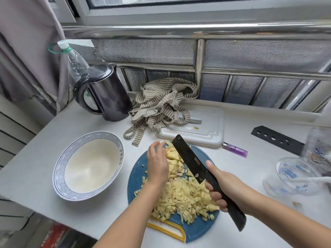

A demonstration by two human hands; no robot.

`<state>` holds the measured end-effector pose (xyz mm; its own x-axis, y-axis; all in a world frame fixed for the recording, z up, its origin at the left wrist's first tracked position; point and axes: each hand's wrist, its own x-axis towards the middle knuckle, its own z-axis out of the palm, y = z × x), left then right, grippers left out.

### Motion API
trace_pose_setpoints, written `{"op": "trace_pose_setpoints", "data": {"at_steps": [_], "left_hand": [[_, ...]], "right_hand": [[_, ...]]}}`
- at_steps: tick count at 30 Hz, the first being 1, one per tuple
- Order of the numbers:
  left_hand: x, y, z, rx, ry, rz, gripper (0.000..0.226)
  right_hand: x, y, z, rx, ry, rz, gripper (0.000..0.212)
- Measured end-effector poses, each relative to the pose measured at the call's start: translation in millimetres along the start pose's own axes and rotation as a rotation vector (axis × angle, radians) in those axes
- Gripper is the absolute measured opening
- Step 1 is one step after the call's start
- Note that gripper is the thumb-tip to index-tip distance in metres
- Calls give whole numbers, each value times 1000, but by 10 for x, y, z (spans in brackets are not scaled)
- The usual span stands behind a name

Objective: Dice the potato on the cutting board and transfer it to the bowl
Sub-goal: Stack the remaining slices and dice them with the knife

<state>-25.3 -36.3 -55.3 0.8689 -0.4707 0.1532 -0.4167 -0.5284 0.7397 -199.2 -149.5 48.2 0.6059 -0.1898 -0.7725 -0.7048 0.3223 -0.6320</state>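
A white counter (89, 122) runs under a window with a metal rail (179, 29), and the work sits at its near edge. The left hand (157, 165) lies palm down with bent fingers over the uncut strips (172, 158) at the far side of the blue cutting board (138, 169), holding them in place. The right hand (220, 190) is closed round the black handle of the knife (189, 158), forefinger laid along the spine, and the blade slants across the strips just beside the left fingers. That closeness is the main hazard: a stroke that wanders left, or a strip that rolls, could nick a fingertip. The diced pile (184, 199) is heaped at the near right of the board, and some cubes already sit at its rim, so a careless sweep would likely push them onto the counter or over its edge. The bowl (59, 165), standing to the left of the board with nothing in it, means a carry across a gap where dice could drop. As for writing, the blade bears a small pale brand mark, too small to read. Dark characters are printed on the bowl's blue wave-patterned rim, and these are also illegible. The purple lighter (234, 149) beyond the board shows no lettering I can make out.
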Motion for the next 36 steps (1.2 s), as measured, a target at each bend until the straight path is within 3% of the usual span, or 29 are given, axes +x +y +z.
{"op": "trace_pose_setpoints", "data": {"at_steps": [2,5,9,13,16,20,24,27,28,30,32,34,36], "left_hand": [[54,46,-77,-22,28,14,26],[118,240,-222,-63,61,11,47],[75,428,-281,-68,-29,46,65],[-170,522,-164,29,-130,296,55],[-283,487,-85,120,-89,436,44],[-287,329,-85,204,-125,280,30],[-231,188,-172,233,-176,94,13],[-190,249,-258,122,-170,127,7],[-193,279,-276,115,-163,187,15],[-200,337,-294,150,-166,363,47],[-193,398,-324,199,-193,522,75],[-170,476,-373,256,-304,648,85],[-179,567,-407,343,-493,751,87]], "right_hand": [[-7,10,-12,27,14,-1,59],[-3,0,-27,68,22,4,60],[15,-36,-46,108,28,-20,60],[14,-93,2,177,30,-57,62],[0,-132,68,241,10,-86,62],[-46,-144,79,304,-23,-105,61],[-46,-80,-3,178,22,-118,58],[-47,-48,-58,67,84,-118,56],[-56,-46,-75,43,97,-116,56],[-71,-44,-115,-125,154,-158,53],[-80,-15,-145,-607,309,-267,42],[-46,23,-166,-1160,465,-352,24],[-41,18,-172,-1393,521,-399,11]]}}
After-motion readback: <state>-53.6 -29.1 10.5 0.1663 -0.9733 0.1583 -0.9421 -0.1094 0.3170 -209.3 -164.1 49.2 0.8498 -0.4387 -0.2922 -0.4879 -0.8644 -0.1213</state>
